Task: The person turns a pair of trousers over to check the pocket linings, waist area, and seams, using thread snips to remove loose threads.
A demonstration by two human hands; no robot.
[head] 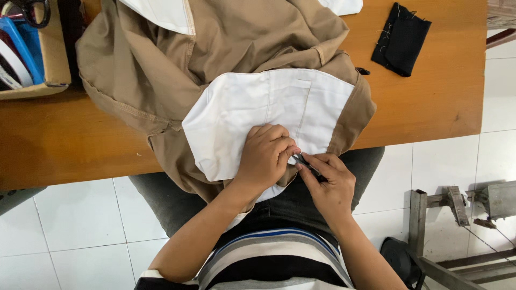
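Observation:
A tan garment (215, 48) lies turned inside out across the wooden table (419, 96) and hangs over its front edge onto my lap. Its white pocket lining (269, 107) faces up. My left hand (267, 156) pinches the lower edge of the white lining, fingers curled. My right hand (328, 185) holds a small dark metal tool (305, 162), its tip right against the lining's edge where the left fingers grip.
A folded piece of black fabric (400, 38) lies at the table's far right. A cardboard box (35, 53) with blue and white items and scissors sits at the far left. A metal frame (446, 215) stands on the white tiled floor to my right.

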